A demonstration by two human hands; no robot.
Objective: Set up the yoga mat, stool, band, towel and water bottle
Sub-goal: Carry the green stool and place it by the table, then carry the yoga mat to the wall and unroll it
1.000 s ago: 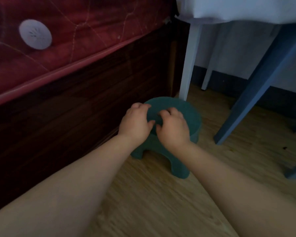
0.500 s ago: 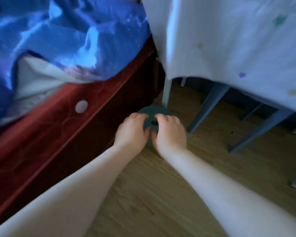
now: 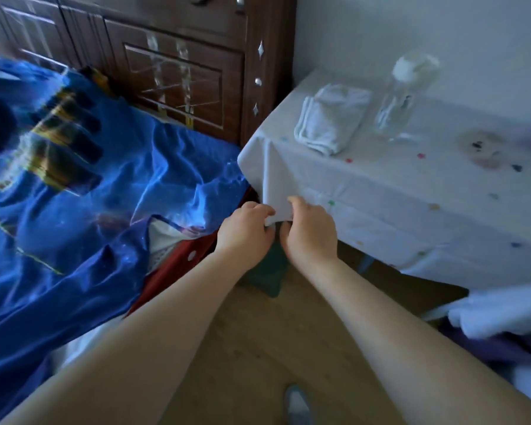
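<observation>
Hands, two: left (image 3: 242, 233) and right (image 3: 308, 233), each grip clenched on one green stool (image 3: 270, 274); one folded towel (image 3: 331, 116), one clear bottle (image 3: 396, 99) on tabletop (image 3: 411, 185).

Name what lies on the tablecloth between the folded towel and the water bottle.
Nothing: the head view shows only bare white tablecloth between the folded towel and the clear water bottle, which stand close together.

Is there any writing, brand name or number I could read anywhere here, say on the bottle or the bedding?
None can be read.
water bottle: a small dark mark on its clear side, too blurred to read.
blue bed cover: yellow and dark printed shapes, smeared by motion; no letters can be made out.
tablecloth: only coloured dots and stains, no words.
folded towel: plain.
</observation>
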